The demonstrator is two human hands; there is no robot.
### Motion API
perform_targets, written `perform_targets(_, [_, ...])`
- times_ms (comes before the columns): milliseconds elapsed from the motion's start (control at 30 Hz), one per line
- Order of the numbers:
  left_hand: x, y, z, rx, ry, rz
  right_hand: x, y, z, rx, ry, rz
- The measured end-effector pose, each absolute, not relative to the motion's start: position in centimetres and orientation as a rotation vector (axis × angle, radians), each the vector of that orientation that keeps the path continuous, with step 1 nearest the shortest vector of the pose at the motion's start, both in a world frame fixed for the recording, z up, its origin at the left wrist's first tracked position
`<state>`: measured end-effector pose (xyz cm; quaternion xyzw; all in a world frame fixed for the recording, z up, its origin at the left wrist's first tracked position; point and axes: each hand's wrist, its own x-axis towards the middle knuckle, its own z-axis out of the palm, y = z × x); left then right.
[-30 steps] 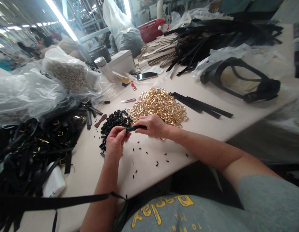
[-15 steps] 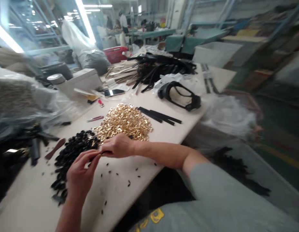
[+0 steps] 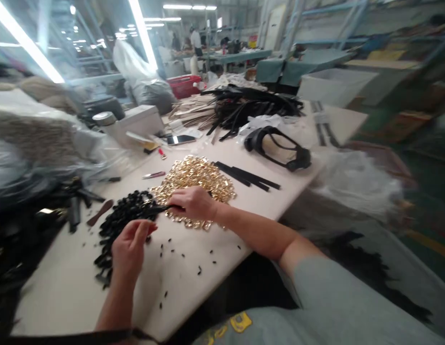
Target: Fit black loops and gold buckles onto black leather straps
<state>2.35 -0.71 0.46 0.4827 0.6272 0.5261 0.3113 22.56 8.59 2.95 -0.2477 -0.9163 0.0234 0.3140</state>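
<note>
Right hand [image 3: 195, 203]: fingers folded down, pinching a black strip [image 3: 159, 209]; it sits in front of the gold pile [image 3: 197, 170] as I see it, touching or not I can't tell.
Black strip: runs from that hand toward nine o'clock, its free end over the heap of black loops [image 3: 127, 211]; contact there is too blurred to judge.
Left hand [image 3: 128, 245]: at eight o'clock from the right hand, just below the strip and seemingly off it. The fingers curl with tips near the thumb; whether they pinch anything, I can't tell.
Step in hand: the strip, I'd judge, is being handled between both hands, with only the right bearing it.
Next move: would call, to my eye, for a steady right grip and left fingertips lined up with the free end.
Gold pile: small metal pieces, too many to count.
Black loops: at eight o'clock from the gold, also past counting.
Flat strips [image 3: 258, 178]: three that I can separate, at three o'clock.
Black bits [image 3: 200, 269]: about twelve, strewn toward six o'clock on the worktop [image 3: 146, 287].
Snips [image 3: 156, 174]: one, at nine.
Phone [image 3: 181, 140]: one, at eleven.
</note>
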Motion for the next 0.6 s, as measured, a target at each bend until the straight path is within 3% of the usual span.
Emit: perform_targets(600, [2.8, 0.2, 0.6, 0.861, 1.356, 1.527, 22.2, 8.6, 2.0, -0.548, -2.446, 0.11])
